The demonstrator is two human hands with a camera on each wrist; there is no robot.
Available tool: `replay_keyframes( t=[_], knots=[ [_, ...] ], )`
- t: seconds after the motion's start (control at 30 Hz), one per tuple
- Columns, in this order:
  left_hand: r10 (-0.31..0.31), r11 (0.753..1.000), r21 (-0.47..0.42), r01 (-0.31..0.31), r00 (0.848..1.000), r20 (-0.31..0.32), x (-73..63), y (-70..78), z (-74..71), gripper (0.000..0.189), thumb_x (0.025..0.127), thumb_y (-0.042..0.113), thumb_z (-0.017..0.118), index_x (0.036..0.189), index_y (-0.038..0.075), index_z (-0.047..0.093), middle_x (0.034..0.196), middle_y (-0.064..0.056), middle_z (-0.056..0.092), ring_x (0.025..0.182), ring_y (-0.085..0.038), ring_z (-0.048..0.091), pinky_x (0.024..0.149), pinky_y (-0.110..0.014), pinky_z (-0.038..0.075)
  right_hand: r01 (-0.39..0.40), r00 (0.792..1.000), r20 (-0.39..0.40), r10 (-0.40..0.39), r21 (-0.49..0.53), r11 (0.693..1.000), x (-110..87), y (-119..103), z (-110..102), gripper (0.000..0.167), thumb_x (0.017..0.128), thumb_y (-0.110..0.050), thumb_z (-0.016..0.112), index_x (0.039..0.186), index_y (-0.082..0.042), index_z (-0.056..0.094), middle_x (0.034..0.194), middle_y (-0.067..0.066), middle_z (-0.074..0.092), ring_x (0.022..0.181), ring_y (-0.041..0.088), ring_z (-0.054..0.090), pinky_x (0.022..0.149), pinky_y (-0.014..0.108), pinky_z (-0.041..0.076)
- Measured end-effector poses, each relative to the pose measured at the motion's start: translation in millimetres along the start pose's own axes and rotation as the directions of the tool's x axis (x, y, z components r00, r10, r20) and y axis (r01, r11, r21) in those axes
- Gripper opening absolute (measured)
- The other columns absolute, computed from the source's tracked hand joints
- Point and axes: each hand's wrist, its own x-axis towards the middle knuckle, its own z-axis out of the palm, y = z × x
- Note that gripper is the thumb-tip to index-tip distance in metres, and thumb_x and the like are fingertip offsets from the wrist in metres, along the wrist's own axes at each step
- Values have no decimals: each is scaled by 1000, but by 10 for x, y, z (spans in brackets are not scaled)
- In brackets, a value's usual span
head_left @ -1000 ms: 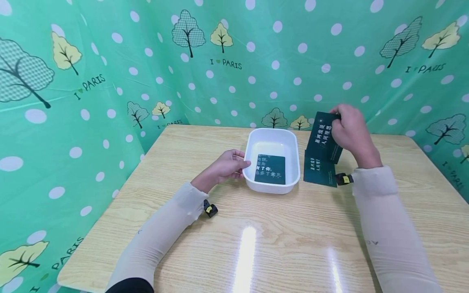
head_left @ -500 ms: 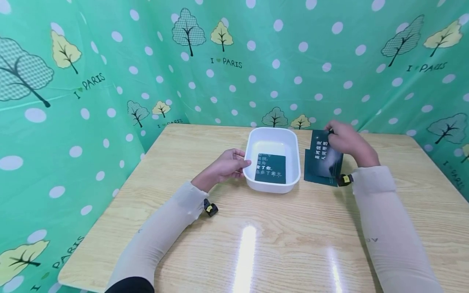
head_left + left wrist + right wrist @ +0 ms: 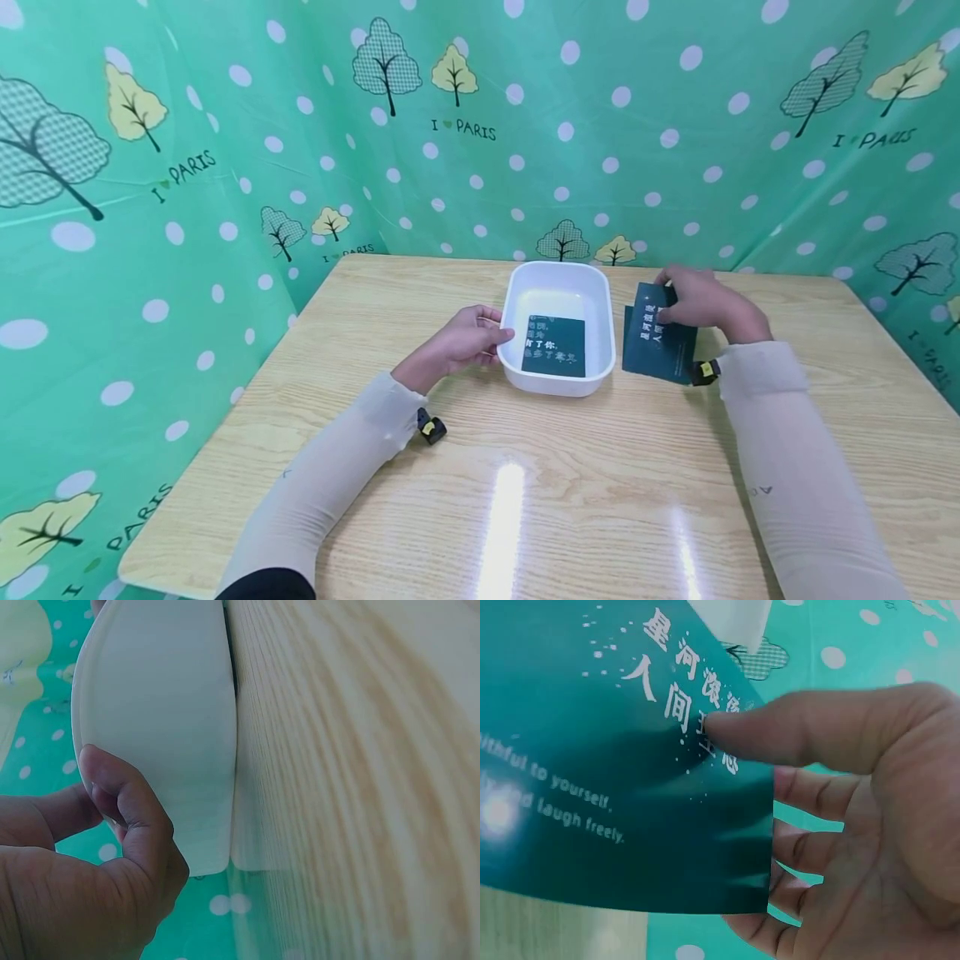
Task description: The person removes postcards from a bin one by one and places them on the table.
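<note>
My left hand (image 3: pixel 471 335) grips the left rim of a white plastic tub (image 3: pixel 553 302), thumb on the rim and the other fingers outside it. In the left wrist view the tub wall (image 3: pixel 161 720) stands on the table. Inside lies a dark green card (image 3: pixel 555 354) with white writing. To the tub's right, my right hand (image 3: pixel 703 300) pinches the upper right corner of a similar green card. The right wrist view shows this card (image 3: pixel 562 750), thumb over its lettering and fingers behind. Under it, another green card (image 3: pixel 627 325) shows only along its left edge; the rest is hidden.
The pale wooden table (image 3: pixel 420 517) reaches toward a green dotted curtain (image 3: pixel 465 200) at its back and left. Light reflections streak its front. Dark wrist camera straps (image 3: pixel 431 427) hang below both sleeves.
My right hand has lowered the green card from a raised, upright position down over the card on the table, shifting slightly left. The left hand and the tub have stayed put.
</note>
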Motion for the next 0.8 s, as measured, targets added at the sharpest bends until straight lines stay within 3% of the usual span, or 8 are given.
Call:
replay_keyframes(
  t=[0.33,0.8],
  knots=[
    [-3,1000,-6,3,1000,6,-11,2,-8,46,100,7,66,138,-2,41,115,-23,62,68,-17,59,62,-29,52,-27,998,61,30,-43,999,91,44,138,55,94,-8,71,142,7,48,134,36,53,111,47,56,98,66,47],
    [4,1000,8,-4,1000,-8,8,-11,-4,42,100,8,66,135,1,43,108,-19,63,67,-18,59,61,-28,52,-60,992,106,66,-59,996,178,89,295,54,96,-6,68,144,8,47,141,38,47,121,50,50,107,70,36]
  ],
)
